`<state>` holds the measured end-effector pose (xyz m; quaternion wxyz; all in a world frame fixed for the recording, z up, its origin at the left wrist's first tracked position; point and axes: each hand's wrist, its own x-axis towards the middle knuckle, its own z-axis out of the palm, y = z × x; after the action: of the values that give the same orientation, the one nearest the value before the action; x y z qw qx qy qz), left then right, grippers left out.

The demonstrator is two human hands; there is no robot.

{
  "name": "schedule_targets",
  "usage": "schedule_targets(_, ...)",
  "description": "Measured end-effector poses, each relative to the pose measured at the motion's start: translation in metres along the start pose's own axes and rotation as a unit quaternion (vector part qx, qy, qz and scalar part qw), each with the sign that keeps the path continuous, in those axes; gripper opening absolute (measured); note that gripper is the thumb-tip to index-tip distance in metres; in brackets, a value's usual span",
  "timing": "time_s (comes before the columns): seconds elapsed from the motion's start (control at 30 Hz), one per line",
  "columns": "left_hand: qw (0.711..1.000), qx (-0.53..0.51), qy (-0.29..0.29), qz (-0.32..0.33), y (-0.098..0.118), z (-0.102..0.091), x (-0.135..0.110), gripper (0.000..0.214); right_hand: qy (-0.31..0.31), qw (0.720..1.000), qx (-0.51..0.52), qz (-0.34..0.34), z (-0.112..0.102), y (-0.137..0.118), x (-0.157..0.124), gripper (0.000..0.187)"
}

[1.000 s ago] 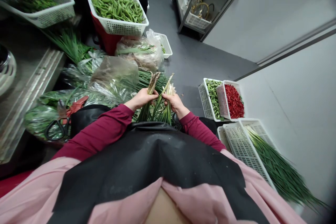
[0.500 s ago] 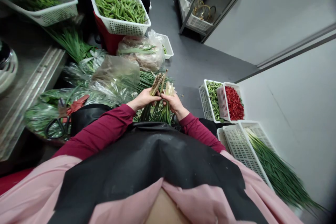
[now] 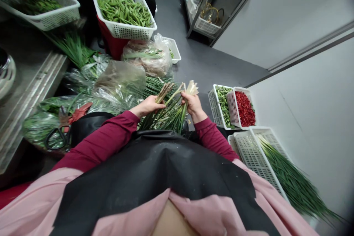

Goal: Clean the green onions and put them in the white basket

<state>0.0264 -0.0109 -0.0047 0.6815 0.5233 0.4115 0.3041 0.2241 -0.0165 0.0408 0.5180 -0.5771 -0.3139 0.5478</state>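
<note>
My left hand grips a small bunch of green chive stalks with brownish root ends. My right hand holds a second bunch of chives with pale white ends, tilted to the right. Both bunches meet in a fan of green stalks over my lap, above a black apron. A pile of more chives lies just beyond my hands.
Clear plastic bags of greens and scissors lie at left. A white basket of green pods stands ahead, another person behind it. At right: baskets of red chillies and green chillies, a basket with long chives.
My right hand has moved right and up, pulling its white-ended bunch away from the bunch in my left hand. The two bunches now spread apart at the tips.
</note>
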Motion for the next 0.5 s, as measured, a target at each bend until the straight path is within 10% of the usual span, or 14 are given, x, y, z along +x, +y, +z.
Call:
schedule_targets(0.3, 0.990, 0.137, -0.004, -0.046, -0.006, -0.013, 0.000, 0.018, 0.075, 0.987, 0.038, -0.135, -0.068, -0.092, 0.020, 0.021)
schedule_targets(0.5, 0.994, 0.104, 0.023, -0.026, -0.001, -0.025, 0.000, 0.018, -0.054, 0.983, -0.161, -0.072, -0.062, -0.047, 0.002, 0.026)
